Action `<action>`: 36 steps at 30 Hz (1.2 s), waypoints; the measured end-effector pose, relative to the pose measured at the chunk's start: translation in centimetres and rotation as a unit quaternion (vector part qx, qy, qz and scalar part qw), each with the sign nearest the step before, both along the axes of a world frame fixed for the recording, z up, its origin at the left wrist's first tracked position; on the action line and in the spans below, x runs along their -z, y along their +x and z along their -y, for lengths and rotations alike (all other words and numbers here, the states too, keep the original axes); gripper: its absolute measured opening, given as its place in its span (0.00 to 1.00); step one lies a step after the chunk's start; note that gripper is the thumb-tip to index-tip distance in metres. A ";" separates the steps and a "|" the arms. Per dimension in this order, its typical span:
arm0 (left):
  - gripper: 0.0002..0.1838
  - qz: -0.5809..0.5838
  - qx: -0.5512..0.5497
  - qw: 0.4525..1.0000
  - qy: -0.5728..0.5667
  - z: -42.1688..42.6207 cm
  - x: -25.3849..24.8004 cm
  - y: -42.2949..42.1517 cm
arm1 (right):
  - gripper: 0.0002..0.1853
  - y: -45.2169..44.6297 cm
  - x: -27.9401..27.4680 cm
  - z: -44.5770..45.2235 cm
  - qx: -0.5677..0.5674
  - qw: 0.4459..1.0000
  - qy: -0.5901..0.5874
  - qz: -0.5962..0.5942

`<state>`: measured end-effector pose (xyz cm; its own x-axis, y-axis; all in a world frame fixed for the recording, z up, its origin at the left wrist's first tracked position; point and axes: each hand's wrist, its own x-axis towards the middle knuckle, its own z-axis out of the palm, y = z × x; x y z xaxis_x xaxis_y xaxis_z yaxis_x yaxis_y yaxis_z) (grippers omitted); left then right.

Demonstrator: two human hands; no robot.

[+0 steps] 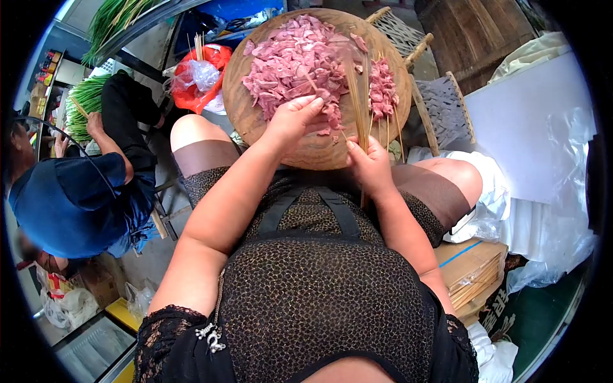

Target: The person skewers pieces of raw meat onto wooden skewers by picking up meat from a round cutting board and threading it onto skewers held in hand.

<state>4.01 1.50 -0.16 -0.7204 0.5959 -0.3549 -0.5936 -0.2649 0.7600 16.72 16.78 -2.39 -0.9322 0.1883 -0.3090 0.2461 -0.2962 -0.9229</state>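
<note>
Head view: from my remote seat I see the right hand (371,165) closed round a bundle of thin wooden sticks (358,105), roughly upright in frame. Left hand (295,120) is over the near edge of the sliced meat (297,60), thumb and fingertips close together; I can't tell if a slice is pinched between them. Meat is heaped on a round wooden board (240,99) before the knees. Right of the bundle, skewered meat (383,89) lies on the board. Left of the board, red bag (190,101); right, woven stool (440,105). Far left, a co-worker (70,198) sits near green stalks (86,102).
</note>
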 end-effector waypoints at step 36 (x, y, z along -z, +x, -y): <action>0.07 -0.060 -0.175 0.982 -0.041 2.9 -1.1 -5.9 | 0.08 0.3 0.8 -0.2 -0.047 0.999 0.003 0.012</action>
